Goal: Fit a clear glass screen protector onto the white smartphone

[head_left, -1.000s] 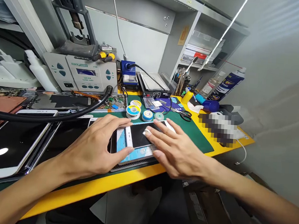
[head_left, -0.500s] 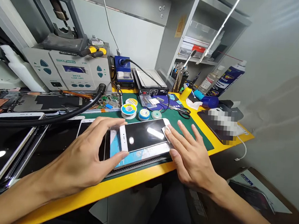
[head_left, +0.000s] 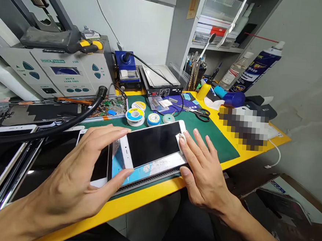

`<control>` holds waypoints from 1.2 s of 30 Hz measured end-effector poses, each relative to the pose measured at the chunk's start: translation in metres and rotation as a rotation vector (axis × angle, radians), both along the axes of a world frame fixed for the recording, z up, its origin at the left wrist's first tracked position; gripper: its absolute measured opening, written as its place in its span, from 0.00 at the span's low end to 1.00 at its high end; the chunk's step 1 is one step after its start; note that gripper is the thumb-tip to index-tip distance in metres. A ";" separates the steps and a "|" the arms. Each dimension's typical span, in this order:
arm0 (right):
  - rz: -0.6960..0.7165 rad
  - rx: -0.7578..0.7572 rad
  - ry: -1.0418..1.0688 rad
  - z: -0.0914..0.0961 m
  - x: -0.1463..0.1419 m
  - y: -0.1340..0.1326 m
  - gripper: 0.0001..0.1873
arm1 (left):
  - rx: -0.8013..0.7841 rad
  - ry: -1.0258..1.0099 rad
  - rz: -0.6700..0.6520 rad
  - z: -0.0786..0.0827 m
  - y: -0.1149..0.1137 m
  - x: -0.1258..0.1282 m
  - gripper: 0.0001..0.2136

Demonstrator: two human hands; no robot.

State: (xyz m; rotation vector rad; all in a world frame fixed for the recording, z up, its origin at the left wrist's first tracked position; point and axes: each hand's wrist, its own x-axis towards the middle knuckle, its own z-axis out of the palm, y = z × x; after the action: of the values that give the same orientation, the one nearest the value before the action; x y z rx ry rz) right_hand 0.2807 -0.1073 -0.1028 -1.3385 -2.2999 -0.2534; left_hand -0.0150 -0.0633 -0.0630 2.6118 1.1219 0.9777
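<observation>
A white-framed smartphone [head_left: 154, 144] with a dark screen lies face up on a low flat stand with a blue and white top [head_left: 149, 168]. My left hand [head_left: 83, 170] grips the phone's left end, thumb on the near edge and fingers on the far edge. At the other end, my right hand [head_left: 204, 167] presses a small folded white wipe [head_left: 179, 138] onto the screen under its fingertips. The remaining right-hand fingers are stretched out, and the thumb rests by the stand's near side.
Several large-screened devices [head_left: 51, 153] lie at the left. Behind the phone stand solder spools [head_left: 135, 115], small tubs [head_left: 153, 119] and scissors [head_left: 202, 115] on the green mat [head_left: 217, 146]. A black hose [head_left: 78, 120] curves from the rework station [head_left: 62, 73]. Bottles [head_left: 233, 72] stand at the back right.
The view has shifted slightly. The bright reflection on the screen is gone. My left hand still grips the phone, and my right hand keeps the wipe at its right end.
</observation>
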 end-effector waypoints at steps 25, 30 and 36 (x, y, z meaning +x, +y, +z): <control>-0.084 -0.062 -0.062 0.031 -0.025 -0.008 0.28 | -0.132 -0.047 0.070 -0.003 0.006 -0.002 0.32; 0.005 -0.136 -0.018 0.038 -0.065 -0.010 0.28 | -0.129 -0.048 0.026 -0.005 0.008 -0.004 0.34; 0.118 -0.194 -0.048 0.039 -0.086 -0.013 0.29 | -0.124 -0.045 0.015 -0.007 0.010 -0.005 0.32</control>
State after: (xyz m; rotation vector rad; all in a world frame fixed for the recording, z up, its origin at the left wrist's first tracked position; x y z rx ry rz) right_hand 0.1950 -0.1207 -0.0636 -1.2928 -2.4869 -0.0240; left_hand -0.0204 -0.0536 -0.0700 2.4757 1.1535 0.9340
